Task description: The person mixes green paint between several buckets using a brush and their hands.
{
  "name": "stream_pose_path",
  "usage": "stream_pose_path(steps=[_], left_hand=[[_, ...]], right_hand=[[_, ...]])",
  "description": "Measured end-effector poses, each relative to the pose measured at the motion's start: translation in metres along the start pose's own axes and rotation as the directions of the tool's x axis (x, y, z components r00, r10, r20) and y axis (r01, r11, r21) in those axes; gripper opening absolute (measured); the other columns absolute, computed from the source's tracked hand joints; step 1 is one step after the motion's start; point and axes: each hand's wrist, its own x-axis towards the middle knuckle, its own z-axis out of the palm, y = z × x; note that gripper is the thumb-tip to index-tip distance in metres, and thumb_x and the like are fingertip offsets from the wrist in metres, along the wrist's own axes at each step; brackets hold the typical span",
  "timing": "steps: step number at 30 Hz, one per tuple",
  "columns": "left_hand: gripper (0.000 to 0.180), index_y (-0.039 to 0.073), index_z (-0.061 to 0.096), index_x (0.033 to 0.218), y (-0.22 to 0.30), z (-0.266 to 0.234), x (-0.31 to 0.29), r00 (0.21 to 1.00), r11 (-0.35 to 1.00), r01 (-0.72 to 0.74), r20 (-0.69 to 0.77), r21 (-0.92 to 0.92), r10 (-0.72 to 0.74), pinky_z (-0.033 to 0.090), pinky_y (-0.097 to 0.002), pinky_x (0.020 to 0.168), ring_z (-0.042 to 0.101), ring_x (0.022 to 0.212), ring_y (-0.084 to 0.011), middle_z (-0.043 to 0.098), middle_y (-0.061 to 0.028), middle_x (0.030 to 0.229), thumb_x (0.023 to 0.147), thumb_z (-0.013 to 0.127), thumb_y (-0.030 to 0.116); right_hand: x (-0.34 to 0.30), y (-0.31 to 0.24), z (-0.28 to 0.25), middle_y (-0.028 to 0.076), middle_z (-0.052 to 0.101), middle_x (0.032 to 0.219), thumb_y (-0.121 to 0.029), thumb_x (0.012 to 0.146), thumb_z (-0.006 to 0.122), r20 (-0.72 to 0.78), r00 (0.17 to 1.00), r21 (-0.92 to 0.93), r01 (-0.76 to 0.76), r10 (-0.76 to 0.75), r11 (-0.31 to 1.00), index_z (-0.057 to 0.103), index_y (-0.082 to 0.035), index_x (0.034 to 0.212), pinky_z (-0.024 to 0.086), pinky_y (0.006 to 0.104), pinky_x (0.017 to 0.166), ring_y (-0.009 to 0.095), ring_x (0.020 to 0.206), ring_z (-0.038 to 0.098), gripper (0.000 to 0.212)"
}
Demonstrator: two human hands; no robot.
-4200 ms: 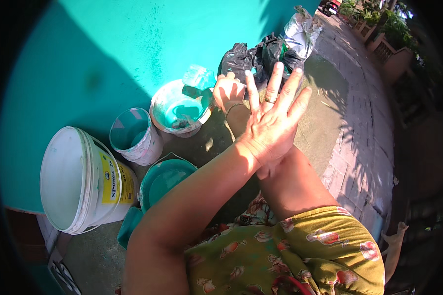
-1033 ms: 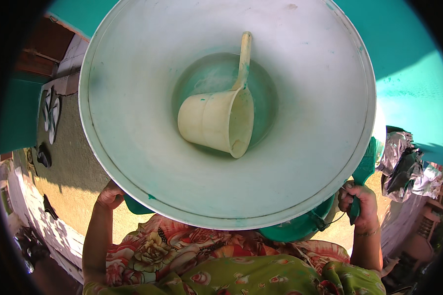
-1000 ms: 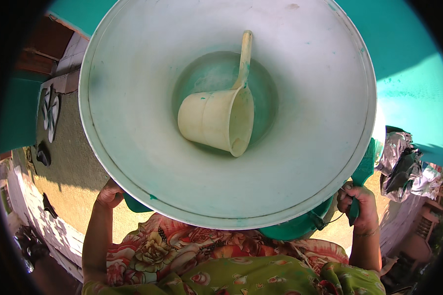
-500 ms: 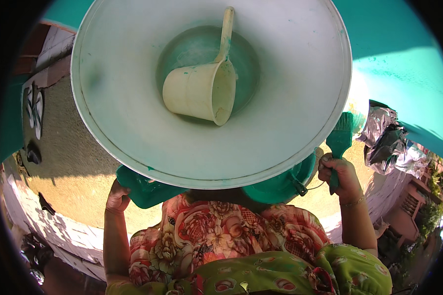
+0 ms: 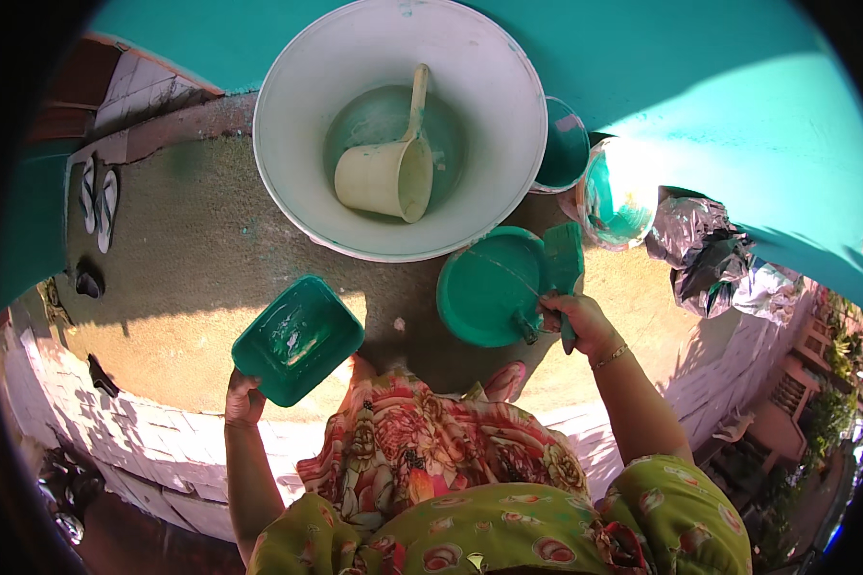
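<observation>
My left hand grips the near-left corner of a green rectangular plastic tub, tilted, with pale glare or smears inside. In my right hand is a paintbrush coated in green, bristles upward, its handle in my closed fingers. A round green paint bucket is just left of that hand. Its thin wire handle runs to my fingers. Beyond both hands stands a big white drum with some cloudy liquid in the bottom. A cream dipper mug lies on its side in the drum.
Right of the drum are a green-lined bucket and a paint-stained white bucket. Dark plastic bags lie against the turquoise wall. Flip-flops rest on the concrete floor at left. White brickwork borders the near side.
The drum appears smaller and farther up the view. The green tub and paint bucket now show clear of its rim. My right hand with the brush appears farther left and slightly lower.
</observation>
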Motion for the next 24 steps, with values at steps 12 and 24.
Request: stream_pose_path(steps=[12,24], left_hand=[[0.062,0.003,0.049,0.128,0.063,0.009,-0.153,0.994,0.982,-0.093,-0.072,-0.163,0.082,0.042,-0.0442,0.103,0.053,0.116,-0.0281,0.056,-0.0101,0.125,0.068,0.065,0.009],[0.067,0.004,0.047,0.132,0.189,0.056,-0.252,0.983,0.938,-0.166,0.021,-0.306,0.181,0.039,-0.0454,0.106,0.05,0.121,-0.0278,0.054,-0.0099,0.13,0.069,0.068,0.011]], right_hand=[[-0.051,0.01,0.022,0.0,0.047,0.058,-0.018,0.086,0.063,-0.062,0.997,-0.088,0.045,-0.05,0.995,0.055,-0.008,0.065,0.033,0.0271,0.049,0.011,0.05,0.042,0.024],[-0.226,-0.007,-0.015,0.002,0.042,0.054,-0.018,0.09,0.058,-0.244,0.969,0.056,-0.011,0.024,0.998,0.051,-0.006,0.073,0.036,0.0308,0.047,0.015,0.044,0.038,0.022]])
